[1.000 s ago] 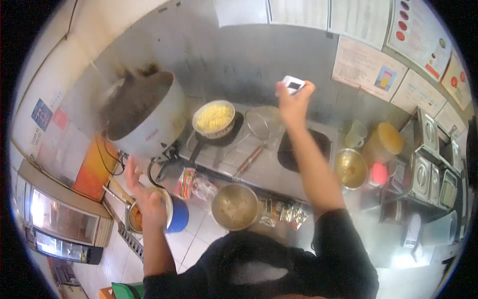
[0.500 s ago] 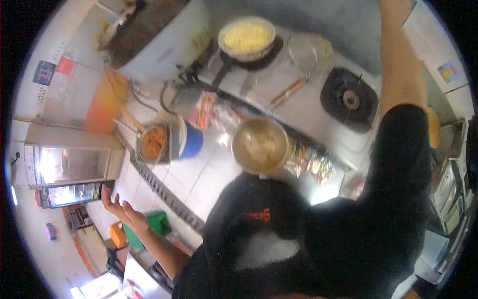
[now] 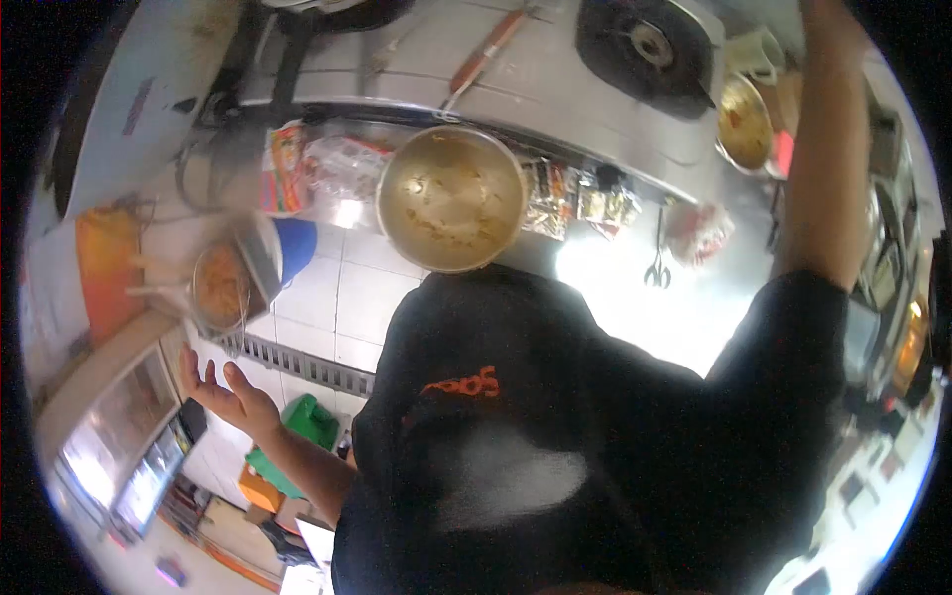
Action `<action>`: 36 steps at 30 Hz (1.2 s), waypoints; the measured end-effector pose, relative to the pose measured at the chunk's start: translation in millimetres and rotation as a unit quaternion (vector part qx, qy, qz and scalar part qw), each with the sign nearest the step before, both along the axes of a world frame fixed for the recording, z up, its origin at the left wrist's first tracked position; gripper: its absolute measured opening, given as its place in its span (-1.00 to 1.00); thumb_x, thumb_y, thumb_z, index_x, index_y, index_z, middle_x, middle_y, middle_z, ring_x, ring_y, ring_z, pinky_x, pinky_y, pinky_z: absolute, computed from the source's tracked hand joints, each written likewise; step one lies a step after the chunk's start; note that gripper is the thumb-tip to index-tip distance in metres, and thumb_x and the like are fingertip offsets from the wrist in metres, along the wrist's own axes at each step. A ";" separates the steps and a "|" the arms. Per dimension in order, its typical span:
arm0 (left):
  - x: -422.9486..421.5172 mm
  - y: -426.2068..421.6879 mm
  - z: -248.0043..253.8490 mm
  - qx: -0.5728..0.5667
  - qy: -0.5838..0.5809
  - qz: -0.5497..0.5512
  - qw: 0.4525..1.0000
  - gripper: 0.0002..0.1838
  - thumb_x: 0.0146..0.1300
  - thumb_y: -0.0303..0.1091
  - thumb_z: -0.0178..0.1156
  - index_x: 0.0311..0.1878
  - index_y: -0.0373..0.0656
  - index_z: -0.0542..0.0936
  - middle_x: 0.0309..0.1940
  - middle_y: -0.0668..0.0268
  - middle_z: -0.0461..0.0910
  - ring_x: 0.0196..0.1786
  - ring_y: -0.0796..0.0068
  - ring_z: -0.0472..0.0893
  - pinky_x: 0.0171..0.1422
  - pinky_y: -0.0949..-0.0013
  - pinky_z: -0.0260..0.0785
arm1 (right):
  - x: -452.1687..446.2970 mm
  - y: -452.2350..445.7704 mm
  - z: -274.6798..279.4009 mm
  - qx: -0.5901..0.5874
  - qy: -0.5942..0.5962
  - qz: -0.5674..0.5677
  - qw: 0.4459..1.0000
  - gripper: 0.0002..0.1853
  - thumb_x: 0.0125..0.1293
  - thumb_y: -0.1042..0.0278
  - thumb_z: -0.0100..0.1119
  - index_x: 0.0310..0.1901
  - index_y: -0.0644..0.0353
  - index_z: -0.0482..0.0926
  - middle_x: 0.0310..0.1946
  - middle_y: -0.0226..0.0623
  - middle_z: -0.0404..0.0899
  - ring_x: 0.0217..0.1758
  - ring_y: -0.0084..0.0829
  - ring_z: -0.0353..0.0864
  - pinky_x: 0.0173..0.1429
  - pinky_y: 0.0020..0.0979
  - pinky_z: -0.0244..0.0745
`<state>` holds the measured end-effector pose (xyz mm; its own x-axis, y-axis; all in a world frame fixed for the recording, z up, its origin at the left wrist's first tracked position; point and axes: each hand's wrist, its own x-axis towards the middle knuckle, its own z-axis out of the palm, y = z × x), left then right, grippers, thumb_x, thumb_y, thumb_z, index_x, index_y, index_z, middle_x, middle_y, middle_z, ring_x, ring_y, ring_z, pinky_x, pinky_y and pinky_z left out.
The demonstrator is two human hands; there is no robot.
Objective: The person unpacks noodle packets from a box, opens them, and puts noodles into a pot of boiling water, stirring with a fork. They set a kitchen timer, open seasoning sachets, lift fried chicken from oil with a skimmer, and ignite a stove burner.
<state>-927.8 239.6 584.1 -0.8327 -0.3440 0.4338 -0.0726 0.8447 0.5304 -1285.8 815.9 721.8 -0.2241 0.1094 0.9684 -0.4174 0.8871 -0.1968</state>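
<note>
The left hand (image 3: 226, 399) is open and holds nothing, palm turned up, fingers apart. The right forearm (image 3: 825, 169) runs up to the top edge; the right hand is lost beyond it, so I cannot tell whether it grips anything.

Just ahead of the left hand is a round vessel (image 3: 197, 293) of orange-brown food (image 3: 222, 283), its pale handles pointing to that hand's outer side. The likeliest trouble there is a knock: a swing of the open fingers up into the rim could tip the food out.

Inside the right forearm is a smaller bowl (image 3: 738, 107) with yellowish remains, beside a pale mug (image 3: 756, 52). An inward sweep of that arm, made without looking, could push either over.

Between the two arms, a wide metal bowl (image 3: 405, 213) sits by the front of the counter (image 3: 630, 147), right against the dark clothing (image 3: 486, 307) in view; leaning or turning the body could shove it. Nearer the right arm, scissors (image 3: 656, 274) lie within reach of a dragging sleeve (image 3: 808, 307), which could catch them.
</note>
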 end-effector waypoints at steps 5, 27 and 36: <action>-37.8 -15.1 -24.0 0.078 0.005 -0.095 0.992 -0.40 0.37 -0.03 0.11 0.28 -0.29 0.31 0.26 0.08 0.35 0.29 0.19 0.35 0.33 0.15 0.21 | 219.1 -77.8 -126.1 0.011 -0.324 0.129 0.937 -0.84 0.15 0.36 0.38 -0.39 0.21 0.58 -0.49 -0.29 0.60 -0.46 -0.48 0.56 -0.30 -0.45 0.48; -77.2 91.2 -50.1 0.133 0.062 -0.470 0.870 -0.66 0.18 -0.33 0.20 -0.02 -0.24 0.44 0.04 0.06 0.50 0.14 0.08 0.43 0.31 0.11 0.18 | 368.5 -82.0 -271.1 -0.712 -0.264 0.065 0.647 -0.82 0.39 0.35 0.08 -0.08 0.22 0.55 -0.39 -0.46 0.54 -0.48 -0.65 0.41 -0.25 -0.55 0.45; -21.4 268.4 -30.7 0.268 -0.174 -0.547 0.774 -0.77 0.20 -0.38 0.23 -0.11 -0.27 0.58 -0.09 0.11 0.57 -0.01 0.21 0.56 0.13 0.16 0.36 | 418.8 -112.2 -194.7 -0.694 -0.333 0.456 0.446 -0.59 0.33 0.41 0.18 0.19 0.15 0.38 0.05 -0.28 0.55 0.06 -0.43 0.57 0.07 -0.36 0.52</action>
<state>-949.1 508.0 553.4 -0.7877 0.5958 0.1569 0.3128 0.1674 0.9349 -867.0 703.8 527.1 -0.9762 0.0685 -0.2056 0.0816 -0.7626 -0.6418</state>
